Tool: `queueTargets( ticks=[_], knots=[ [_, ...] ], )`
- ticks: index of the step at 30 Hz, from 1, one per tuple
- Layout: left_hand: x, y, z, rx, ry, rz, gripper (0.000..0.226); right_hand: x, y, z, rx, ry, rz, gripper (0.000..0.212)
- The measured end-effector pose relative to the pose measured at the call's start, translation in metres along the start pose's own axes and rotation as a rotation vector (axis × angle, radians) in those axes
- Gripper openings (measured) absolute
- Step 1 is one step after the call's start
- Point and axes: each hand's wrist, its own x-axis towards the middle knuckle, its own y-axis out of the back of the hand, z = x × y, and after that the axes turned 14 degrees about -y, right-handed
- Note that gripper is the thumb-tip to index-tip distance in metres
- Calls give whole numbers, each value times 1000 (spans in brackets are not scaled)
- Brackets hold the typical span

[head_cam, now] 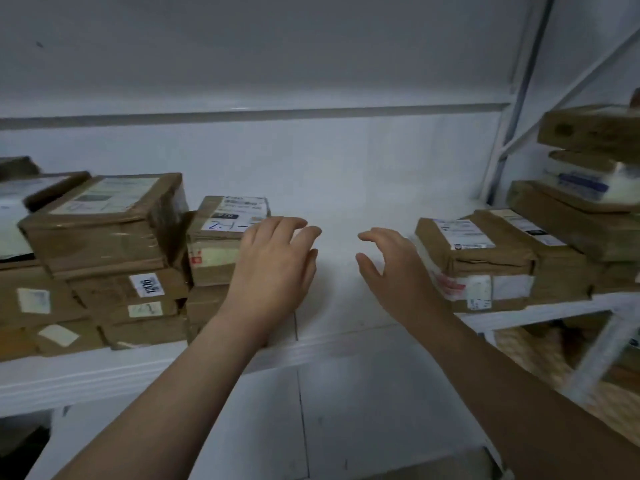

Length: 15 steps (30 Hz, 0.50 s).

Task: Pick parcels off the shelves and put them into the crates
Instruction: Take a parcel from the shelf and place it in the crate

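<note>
Brown taped parcels with white labels stand on a white shelf (346, 327). My left hand (273, 268) reaches over the shelf with loosely spread fingers, right beside a small labelled parcel (221, 237) that tops a stack; it holds nothing. My right hand (398, 271) hovers over the bare middle of the shelf, fingers and thumb apart, just left of a flat parcel (474, 251) lying on others. Neither hand grips a parcel. No crate is in view.
A larger stack of parcels (100, 237) fills the left of the shelf. More parcels (588, 188) pile up at the far right by the white shelf upright (502, 143). A lower shelf level shows below right, with brown parcels.
</note>
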Motion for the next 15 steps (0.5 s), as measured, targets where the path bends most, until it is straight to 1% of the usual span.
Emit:
queueTargets(
  ticks=[2,5,8,12,15],
  knots=[
    [12,-14,20,-61,-30,-2,26,-1,20,22,-39,-48,27,27],
    [30,-36,55,-152,-56,-48,27,-4,50,57,-93,-148,40,25],
    [49,-58,91,-248,-66,-76,34,-8,79,93,-145,-201,50,21],
    [71,-87,131,-355,-54,-131,50,-14,113,135,-146,-279,62,29],
    [88,-110,152,-410,-10,-173,52,-11,131,161,-141,-350,27,34]
  ],
)
